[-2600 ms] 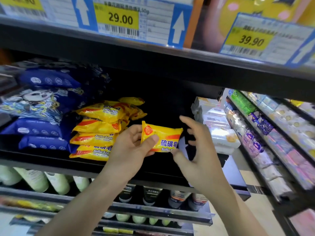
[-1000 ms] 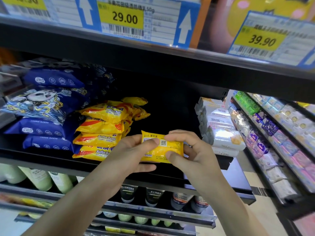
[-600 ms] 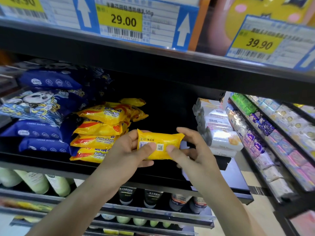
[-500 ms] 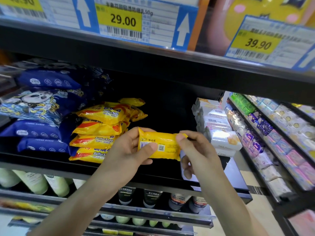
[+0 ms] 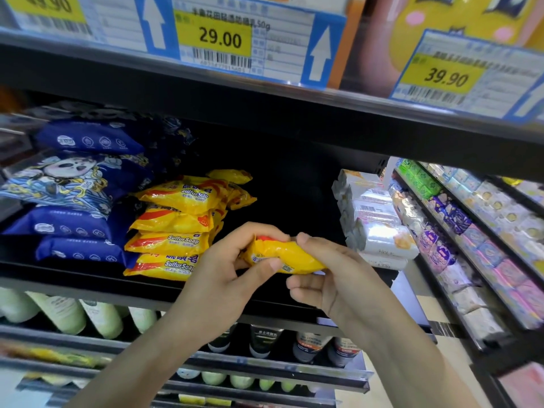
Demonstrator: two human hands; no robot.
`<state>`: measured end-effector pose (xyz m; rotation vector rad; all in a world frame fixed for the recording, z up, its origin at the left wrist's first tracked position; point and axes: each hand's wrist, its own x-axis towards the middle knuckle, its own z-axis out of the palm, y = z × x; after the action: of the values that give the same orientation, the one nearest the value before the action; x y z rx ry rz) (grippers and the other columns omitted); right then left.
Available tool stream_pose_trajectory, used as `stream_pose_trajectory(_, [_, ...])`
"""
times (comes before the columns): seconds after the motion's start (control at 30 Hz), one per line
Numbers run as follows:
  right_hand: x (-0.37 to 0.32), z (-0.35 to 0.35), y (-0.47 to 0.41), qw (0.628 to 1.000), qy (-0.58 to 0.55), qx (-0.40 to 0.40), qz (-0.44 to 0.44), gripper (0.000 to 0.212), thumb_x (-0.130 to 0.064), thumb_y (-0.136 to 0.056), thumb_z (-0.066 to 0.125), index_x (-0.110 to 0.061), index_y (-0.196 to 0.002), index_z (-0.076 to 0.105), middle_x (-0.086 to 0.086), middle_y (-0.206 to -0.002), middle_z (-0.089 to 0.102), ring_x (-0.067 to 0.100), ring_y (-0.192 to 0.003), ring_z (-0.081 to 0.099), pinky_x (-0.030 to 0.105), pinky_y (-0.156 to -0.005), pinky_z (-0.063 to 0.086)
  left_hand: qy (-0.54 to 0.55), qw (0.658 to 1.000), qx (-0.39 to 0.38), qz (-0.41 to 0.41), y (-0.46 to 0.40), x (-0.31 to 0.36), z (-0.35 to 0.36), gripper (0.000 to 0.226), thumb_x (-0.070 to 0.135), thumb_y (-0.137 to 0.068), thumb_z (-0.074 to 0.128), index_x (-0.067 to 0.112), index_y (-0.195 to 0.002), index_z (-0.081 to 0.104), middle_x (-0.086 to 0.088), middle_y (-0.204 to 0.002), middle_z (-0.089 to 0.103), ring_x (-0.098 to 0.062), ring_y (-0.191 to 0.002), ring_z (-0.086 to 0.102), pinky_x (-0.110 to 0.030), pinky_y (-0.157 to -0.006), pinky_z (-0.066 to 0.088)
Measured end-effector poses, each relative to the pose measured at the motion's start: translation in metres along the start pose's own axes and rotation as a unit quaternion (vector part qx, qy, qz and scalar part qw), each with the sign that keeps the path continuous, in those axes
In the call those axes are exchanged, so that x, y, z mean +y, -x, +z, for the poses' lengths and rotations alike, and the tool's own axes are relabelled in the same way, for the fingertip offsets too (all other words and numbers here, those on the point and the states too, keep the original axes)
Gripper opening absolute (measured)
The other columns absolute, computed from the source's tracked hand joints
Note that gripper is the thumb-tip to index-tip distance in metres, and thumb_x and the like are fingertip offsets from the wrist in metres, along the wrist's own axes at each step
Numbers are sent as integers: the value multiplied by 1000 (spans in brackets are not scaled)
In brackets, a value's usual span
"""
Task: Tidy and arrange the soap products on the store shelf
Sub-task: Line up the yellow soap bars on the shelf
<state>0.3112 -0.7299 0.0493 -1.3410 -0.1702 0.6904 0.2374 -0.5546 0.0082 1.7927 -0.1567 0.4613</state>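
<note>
I hold one yellow soap packet [image 5: 284,256] in both hands, in front of the black shelf [image 5: 88,282] and a little above its front edge, level with the gap between the stacked goods. My left hand [image 5: 226,278] grips the packet's left end, thumb laid across the near face and fingers curled over the top and behind. My right hand [image 5: 329,275] pinches the right end, forefinger bent over the top edge and the other fingers curled underneath. The packet lies roughly flat, its long side running left to right, with a patch of red showing at the upper left corner and small print on the side toward me. Just left of my hands, a stack of yellow sulfur soap packets [image 5: 176,228] sits on the shelf, several high, with a few more yellow packets behind it. Further left lie dark blue packets [image 5: 73,187], one printed with a panda face. To the right stands a pile of white wrapped soaps [image 5: 379,228]. Above, a yellow price tag [image 5: 219,38] reads 29.00 and another tag [image 5: 446,76] reads 39.90. Below the shelf, pale green tubes [image 5: 67,315] and dark tubes [image 5: 265,340] stand in rows.
</note>
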Motion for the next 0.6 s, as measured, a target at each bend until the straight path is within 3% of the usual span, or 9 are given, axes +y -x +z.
stream_pose_trajectory(0.13, [4, -1, -1, 1000, -15, 17, -17, 28, -29, -78, 79, -15, -102, 82, 14, -91, 75, 21, -69, 72, 28, -63, 61, -15, 1000, 2, -6, 4, 3, 0, 37, 16, -97, 72, 40, -124, 67, 18, -135, 65, -8, -129, 60, -28, -104, 51])
stream_pose_trajectory(0.23, [5, -3, -1, 999, -3, 32, -40, 23, -26, -79, 80, -16, -100, 82, 14, -96, 77, 21, -75, 74, 27, -67, 61, -6, 999, 6, -38, 7, 3, 1, 53, 34, -88, 80, 52, -132, 58, 26, -140, 58, 4, -139, 48, -27, -109, 44])
stream_pose_trajectory(0.33, [7, -3, 1, 997, 11, 39, -72, 22, -24, -80, 80, -17, -101, 82, 10, -106, 77, 21, -87, 76, 28, -72, 61, 46, 994, 12, -93, 8, 2, 0, 67, 64, -74, 79, 58, -135, 52, 31, -143, 55, 10, -137, 46, -24, -102, 51])
stream_pose_trajectory(0.43, [10, -4, 3, 994, 28, 45, -100, 26, -23, -76, 81, -20, -102, 81, 9, -114, 73, 21, -97, 76, 29, -76, 61, 118, 979, 41, -159, 6, 5, -1, 70, 86, -63, 72, 59, -127, 60, 34, -131, 62, 9, -122, 60, -27, -95, 58])
stream_pose_trajectory(0.53, [13, -6, 4, 989, 71, 44, -119, 22, -14, -87, 76, -26, -105, 79, 6, -117, 72, 23, -104, 74, 33, -82, 62, 217, 938, 77, -261, -2, 5, -2, 57, 77, -59, 74, 46, -107, 76, 15, -109, 77, -12, -103, 76, -34, -77, 64])
stream_pose_trajectory(0.6, [16, -8, 5, 985, 105, 43, -132, 27, -13, -89, 76, -32, -108, 77, -1, -112, 73, 22, -107, 72, 37, -87, 62, 243, 915, 79, -313, -7, 3, -2, 66, 73, -54, 76, 36, -109, 76, 1, -104, 81, -23, -94, 79, -36, -66, 64])
